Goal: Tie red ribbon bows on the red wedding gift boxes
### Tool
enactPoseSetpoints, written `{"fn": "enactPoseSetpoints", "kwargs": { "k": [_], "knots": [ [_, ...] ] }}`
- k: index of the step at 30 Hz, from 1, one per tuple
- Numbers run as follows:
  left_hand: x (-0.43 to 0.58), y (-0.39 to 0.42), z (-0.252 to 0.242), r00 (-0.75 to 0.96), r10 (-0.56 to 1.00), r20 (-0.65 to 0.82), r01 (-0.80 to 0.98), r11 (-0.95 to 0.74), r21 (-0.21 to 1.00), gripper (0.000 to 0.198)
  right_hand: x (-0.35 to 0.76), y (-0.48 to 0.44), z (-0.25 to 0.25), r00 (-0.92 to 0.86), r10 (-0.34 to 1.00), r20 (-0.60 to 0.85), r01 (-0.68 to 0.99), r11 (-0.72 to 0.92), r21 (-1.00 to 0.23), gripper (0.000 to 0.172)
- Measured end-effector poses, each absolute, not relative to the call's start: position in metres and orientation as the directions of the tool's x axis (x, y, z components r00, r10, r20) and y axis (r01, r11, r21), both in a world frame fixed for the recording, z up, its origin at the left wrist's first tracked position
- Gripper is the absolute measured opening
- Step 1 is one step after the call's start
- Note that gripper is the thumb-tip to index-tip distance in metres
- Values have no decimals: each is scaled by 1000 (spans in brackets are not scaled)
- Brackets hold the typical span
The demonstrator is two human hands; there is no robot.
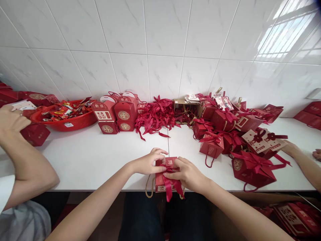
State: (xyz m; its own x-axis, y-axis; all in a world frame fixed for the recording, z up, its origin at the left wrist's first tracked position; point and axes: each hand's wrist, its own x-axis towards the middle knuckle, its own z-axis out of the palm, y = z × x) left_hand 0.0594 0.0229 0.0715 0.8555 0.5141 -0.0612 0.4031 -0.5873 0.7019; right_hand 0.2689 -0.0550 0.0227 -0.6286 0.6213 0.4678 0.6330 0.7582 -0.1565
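Note:
A small red gift box [160,186] sits at the table's front edge before me, with a gold rope handle [149,193] hanging at its side. Around its top runs a red ribbon [168,191], its loose ends draping down the front. My left hand [149,163] closes on the ribbon from the left, thumb against the box top and some fingers raised. From the right, my right hand [189,174] pinches the ribbon between thumb and curled fingers. The fingers partly hide the knot area.
Behind lie loose red ribbons [157,112], stacked red boxes [107,115] and an open carton [187,105]. A red basin [67,125] of wrapped candy stands left, near another person's hand [11,117]. Ribboned boxes [212,147] crowd the right, by another person's arm [298,154].

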Motion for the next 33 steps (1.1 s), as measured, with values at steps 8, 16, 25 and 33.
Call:
{"fn": "enactPoseSetpoints", "kwargs": {
  "k": [8, 16, 25, 33],
  "knots": [
    [59, 23, 68, 822, 569, 32, 371, -577, 728, 19, 272, -53, 23, -619, 551, 560, 545, 815, -199, 23],
    [61, 11, 70, 761, 639, 110, 376, -573, 729, 19, 272, -53, 17, -551, 554, 624, 497, 819, -288, 28],
    [71, -10, 63, 628, 759, 174, 318, -454, 832, 24, 263, -54, 7, -204, 796, 570, 385, 600, -701, 19],
    [81, -13, 44, 472, 865, 171, 269, -327, 906, 26, 264, -53, 12, -37, 918, 395, 255, 391, -884, 19]
  ]
}}
